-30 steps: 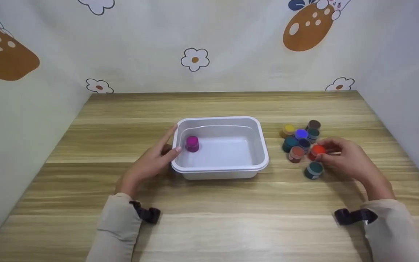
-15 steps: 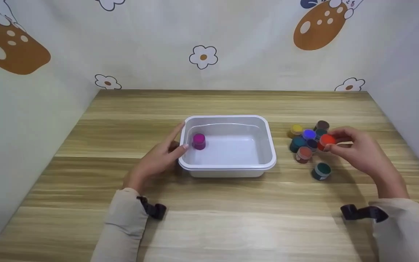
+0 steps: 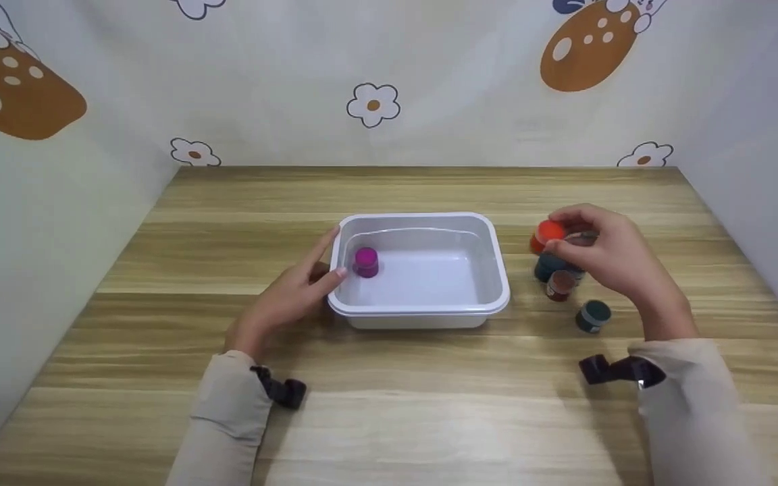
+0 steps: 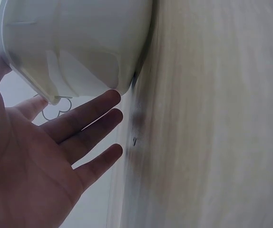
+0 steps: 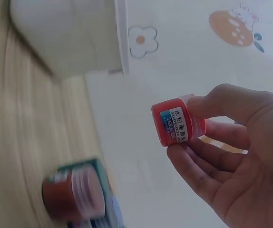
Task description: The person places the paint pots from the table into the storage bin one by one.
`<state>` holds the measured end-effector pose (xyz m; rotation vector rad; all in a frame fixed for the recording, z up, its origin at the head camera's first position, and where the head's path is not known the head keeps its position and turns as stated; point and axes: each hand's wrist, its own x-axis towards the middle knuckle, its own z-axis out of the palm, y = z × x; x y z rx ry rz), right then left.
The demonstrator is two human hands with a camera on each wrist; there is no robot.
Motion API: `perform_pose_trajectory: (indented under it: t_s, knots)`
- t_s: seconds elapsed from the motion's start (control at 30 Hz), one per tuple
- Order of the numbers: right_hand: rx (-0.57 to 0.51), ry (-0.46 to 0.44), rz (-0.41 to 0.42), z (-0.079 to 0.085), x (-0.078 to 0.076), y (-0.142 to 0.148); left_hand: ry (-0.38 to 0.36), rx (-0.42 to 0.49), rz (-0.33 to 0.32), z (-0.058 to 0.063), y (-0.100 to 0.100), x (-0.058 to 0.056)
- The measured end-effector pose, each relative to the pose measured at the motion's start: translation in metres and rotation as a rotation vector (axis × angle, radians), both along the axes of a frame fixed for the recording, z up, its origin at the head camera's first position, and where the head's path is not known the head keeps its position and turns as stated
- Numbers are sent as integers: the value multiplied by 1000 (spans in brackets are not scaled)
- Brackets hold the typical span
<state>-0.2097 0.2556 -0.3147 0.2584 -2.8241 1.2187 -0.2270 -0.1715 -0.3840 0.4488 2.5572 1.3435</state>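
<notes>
My right hand (image 3: pixel 612 253) pinches a small red jar of gouache paint (image 5: pixel 170 126) between thumb and fingertips. The jar is raised above the other paint jars, and its printed label faces the right wrist camera. My left hand (image 3: pixel 288 293) rests at the left end of a white plastic tub (image 3: pixel 423 310), its thumb over the rim and index finger at the far corner. In the left wrist view the other fingers (image 4: pixel 91 111) stretch out straight beside the tub's wall. A magenta paint jar (image 3: pixel 366 262) stands inside the tub, near its left wall.
Right of the tub, a brown-red jar (image 3: pixel 560 285) and a teal jar (image 3: pixel 548 265) stand together, with other jars mostly hidden behind my right hand. A dark green jar (image 3: pixel 593 316) stands apart, nearer the front. A patterned cloth backdrop (image 3: pixel 456 88) rises behind the wooden table (image 3: pixel 429 405).
My right hand has lifted the red jar from beside the cluster and carried it left and away over the other jars. My left hand stays at the tub. The head view shifted slightly.
</notes>
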Motion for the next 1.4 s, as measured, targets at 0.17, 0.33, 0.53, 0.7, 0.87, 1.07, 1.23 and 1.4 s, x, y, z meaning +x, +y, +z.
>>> perform_pose_trajectory:
  t_s: [0.17, 0.33, 0.53, 0.7, 0.87, 1.07, 1.23, 1.4]
  knots:
    - [-84, -6, 65, 5, -10, -31, -9, 7, 5, 1, -1, 1]
    - [-116, -27, 115, 4, -18, -59, -9, 1, 6, 2, -1, 1]
    - [-117, -40, 180, -4, -31, -92, 9, 12, -10, 1, 0, 0]
    - [-59, -75, 228, -11, -42, -122, 6, -2, 0, 0, -1, 0]
    - [30, -114, 268, -16, -51, -150, 4, -5, 7, 0, 0, 1]
    - [123, -97, 302, -26, -57, -172, -1, 6, 6, 1, 2, 2]
    - [172, -102, 299, -32, -58, -182, -1, 3, 12, 1, 2, 3]
    - [224, -126, 284, -35, -58, -190, 4, 0, 15, 2, 1, 2]
